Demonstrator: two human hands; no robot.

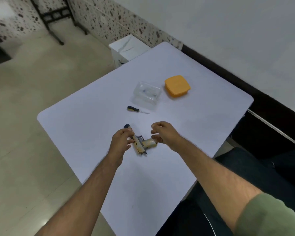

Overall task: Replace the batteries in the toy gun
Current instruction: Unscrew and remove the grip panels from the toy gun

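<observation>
A small tan and yellow toy gun lies on the white table, muzzle pointing away, grip pointing right. My left hand holds its barrel between fingers and thumb. My right hand hovers over the end of the grip with fingers loosely curled; its thumb is close to the grip's base, and contact is unclear. A black and yellow screwdriver lies beyond the gun. A clear plastic box with small items inside stands further back, its orange lid beside it.
The table's left edge drops to a pale tiled floor. A white box stands on the floor past the far corner. A white wall with a dark skirting runs along the right. My dark-trousered legs are by the right edge.
</observation>
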